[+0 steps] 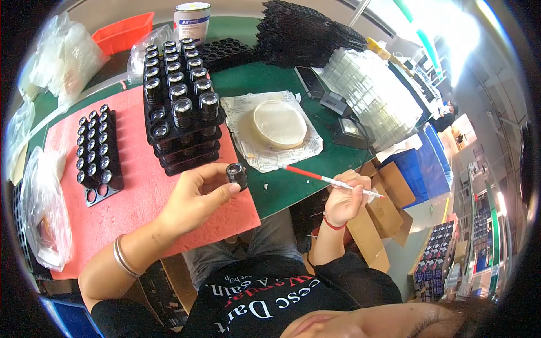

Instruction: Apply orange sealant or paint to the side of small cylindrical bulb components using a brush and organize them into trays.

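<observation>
Between the thumb and fingers of my left hand (200, 194) is a small black lens barrel (236, 175) with glass at its top, held over the pink foam mat's right edge. My right hand (348, 201) grips a thin red-and-white stick (315, 176), possibly a brush; its dark tip points left toward the paper. A round, pale, shallow dish (280, 124) rests on printed paper (248, 153) beyond my hands. Left of the dish stands a stack of black trays (186, 147) holding several lens barrels upright. Farther left lies a smaller black tray (114, 146) with rows of smaller lens pieces.
The pink foam mat (132, 217) covers the green table (225, 84). Clear plastic trays (372, 96) are piled at right, beside a phone (309, 80). Black trays (304, 34) and a metal can (192, 23) stand at the back. Plastic bags (45, 208) lie left; an open cardboard box (389, 208) sits below right.
</observation>
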`<state>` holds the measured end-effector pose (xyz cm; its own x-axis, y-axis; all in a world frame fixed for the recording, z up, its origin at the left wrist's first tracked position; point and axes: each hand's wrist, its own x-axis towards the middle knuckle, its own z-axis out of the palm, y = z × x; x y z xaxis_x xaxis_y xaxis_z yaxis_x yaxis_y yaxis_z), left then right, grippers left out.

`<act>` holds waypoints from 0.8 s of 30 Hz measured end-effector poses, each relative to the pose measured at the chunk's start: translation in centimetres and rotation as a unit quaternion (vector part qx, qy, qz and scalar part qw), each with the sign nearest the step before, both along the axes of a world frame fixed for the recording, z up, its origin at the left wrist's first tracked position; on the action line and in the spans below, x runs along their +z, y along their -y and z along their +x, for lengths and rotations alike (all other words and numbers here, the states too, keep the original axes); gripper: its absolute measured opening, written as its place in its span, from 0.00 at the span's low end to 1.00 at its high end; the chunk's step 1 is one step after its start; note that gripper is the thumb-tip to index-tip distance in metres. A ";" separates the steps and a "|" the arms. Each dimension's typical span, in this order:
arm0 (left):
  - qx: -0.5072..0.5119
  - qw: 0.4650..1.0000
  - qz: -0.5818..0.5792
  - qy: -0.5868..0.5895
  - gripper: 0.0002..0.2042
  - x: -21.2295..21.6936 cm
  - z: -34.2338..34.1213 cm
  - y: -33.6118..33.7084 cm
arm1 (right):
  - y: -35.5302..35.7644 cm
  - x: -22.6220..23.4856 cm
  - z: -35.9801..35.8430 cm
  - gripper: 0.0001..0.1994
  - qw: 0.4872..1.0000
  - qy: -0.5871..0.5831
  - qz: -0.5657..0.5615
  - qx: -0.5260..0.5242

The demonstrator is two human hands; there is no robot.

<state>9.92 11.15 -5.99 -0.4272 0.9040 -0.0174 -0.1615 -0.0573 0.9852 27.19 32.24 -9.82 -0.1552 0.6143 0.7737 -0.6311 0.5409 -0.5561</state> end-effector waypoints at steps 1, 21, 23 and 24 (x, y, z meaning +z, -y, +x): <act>-0.004 1.000 0.012 0.007 0.13 0.0 0.0 0.0 | 0.0 0.0 0.0 0.10 1.000 0.000 0.000 0.000; 0.031 0.999 0.009 -0.023 0.09 -0.2 0.1 -0.1 | 1.4 -0.3 0.2 0.13 0.996 -0.043 -0.070 0.044; 0.023 0.999 0.010 -0.021 0.09 -0.2 0.1 -0.1 | 1.4 -0.3 0.0 0.13 0.996 -0.043 -0.071 0.029; 0.022 0.999 0.010 -0.021 0.09 -0.2 0.1 -0.1 | 1.5 -0.2 -0.1 0.13 0.995 -0.043 -0.082 0.023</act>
<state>9.99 11.30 -6.14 -0.4670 0.8841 0.0181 -0.1178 -0.0824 0.9896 27.08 30.73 -10.02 -0.1250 0.7277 0.6745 -0.7021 0.4155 -0.5783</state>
